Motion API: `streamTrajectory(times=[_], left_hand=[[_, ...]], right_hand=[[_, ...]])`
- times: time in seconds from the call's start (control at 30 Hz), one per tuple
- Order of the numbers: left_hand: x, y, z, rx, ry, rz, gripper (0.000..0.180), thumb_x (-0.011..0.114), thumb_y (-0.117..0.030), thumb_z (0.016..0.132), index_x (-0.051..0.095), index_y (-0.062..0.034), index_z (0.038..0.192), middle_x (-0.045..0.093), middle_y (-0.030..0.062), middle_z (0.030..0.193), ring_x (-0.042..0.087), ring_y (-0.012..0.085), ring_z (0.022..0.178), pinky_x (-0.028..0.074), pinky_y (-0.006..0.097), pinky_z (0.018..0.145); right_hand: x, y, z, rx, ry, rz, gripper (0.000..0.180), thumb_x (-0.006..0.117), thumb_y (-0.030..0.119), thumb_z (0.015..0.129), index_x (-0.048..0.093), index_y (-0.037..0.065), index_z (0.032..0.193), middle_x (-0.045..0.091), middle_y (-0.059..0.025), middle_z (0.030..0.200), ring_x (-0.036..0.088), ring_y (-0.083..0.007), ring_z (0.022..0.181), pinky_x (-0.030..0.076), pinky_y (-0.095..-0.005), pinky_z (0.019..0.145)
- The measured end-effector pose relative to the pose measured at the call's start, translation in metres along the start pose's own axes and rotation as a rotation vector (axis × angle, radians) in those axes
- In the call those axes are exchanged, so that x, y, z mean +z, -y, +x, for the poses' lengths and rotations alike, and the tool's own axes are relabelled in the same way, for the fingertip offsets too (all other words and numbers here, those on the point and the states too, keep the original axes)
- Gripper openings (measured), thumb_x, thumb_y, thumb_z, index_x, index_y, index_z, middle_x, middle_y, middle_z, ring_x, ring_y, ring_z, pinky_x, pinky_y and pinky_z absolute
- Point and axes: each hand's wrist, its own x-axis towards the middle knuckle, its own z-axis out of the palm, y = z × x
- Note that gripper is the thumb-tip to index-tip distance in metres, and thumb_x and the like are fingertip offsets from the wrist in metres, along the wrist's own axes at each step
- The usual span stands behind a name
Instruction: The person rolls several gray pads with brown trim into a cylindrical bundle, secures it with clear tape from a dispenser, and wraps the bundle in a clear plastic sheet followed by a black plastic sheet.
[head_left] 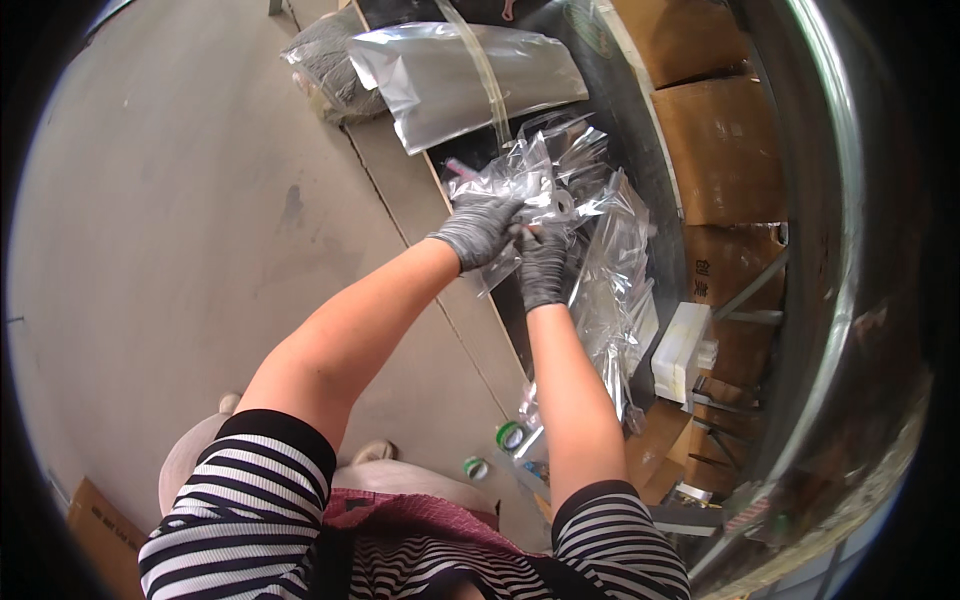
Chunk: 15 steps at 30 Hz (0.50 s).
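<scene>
Both my hands wear grey knit gloves and meet over a dark workbench [620,110]. My left hand [478,228] grips the upper part of a small crinkled clear plastic bag [528,180]. My right hand [545,265] pinches the same bag from below, fingers closed on its lower edge. Something pale sits inside the bag, too small to make out. More clear plastic bags [615,280] lie piled on the bench just right of my hands.
A large flat silvery bag [460,75] and a grey bundle [335,65] lie at the bench's far end. Cardboard boxes [715,140] stand to the right, a white box [683,350] below them. Rolls of tape [510,437] sit near my body. Concrete floor [180,230] spreads left.
</scene>
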Motion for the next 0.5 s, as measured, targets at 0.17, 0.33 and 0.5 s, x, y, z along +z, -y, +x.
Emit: streamTrajectory(times=[0.17, 0.33, 0.5], left_hand=[[0.008, 0.036, 0.01, -0.008, -0.069, 0.262, 0.029, 0.056, -0.026, 0.095, 0.062, -0.0084, 0.117, 0.068, 0.0204, 0.1, 0.065, 0.0397, 0.094, 0.048, 0.048, 0.086], [0.022, 0.004, 0.02, 0.021, -0.325, 0.078, 0.025, 0.058, -0.028, 0.094, 0.066, -0.0047, 0.089, 0.066, 0.0217, 0.08, 0.063, 0.0407, 0.078, 0.046, 0.051, 0.078], [0.021, 0.02, 0.011, 0.178, -0.368, 0.03, 0.036, 0.068, -0.029, 0.088, 0.064, -0.0039, 0.113, 0.067, 0.0202, 0.103, 0.063, 0.0384, 0.096, 0.046, 0.046, 0.091]], right_hand=[[-0.011, 0.043, -0.001, 0.15, -0.293, 0.474, 0.016, 0.067, 0.019, 0.092, 0.063, 0.003, 0.092, 0.061, -0.0017, 0.082, 0.054, -0.0143, 0.075, 0.047, -0.0297, 0.074], [0.015, 0.007, 0.0, -0.35, -0.279, 0.189, 0.005, 0.06, 0.009, 0.094, 0.062, 0.004, 0.094, 0.064, -0.0045, 0.091, 0.058, -0.0169, 0.084, 0.049, -0.0337, 0.082], [0.023, 0.048, -0.016, -0.146, -0.109, -0.226, 0.018, 0.055, 0.019, 0.096, 0.062, 0.004, 0.103, 0.066, -0.0088, 0.099, 0.061, -0.0228, 0.095, 0.049, -0.035, 0.087]])
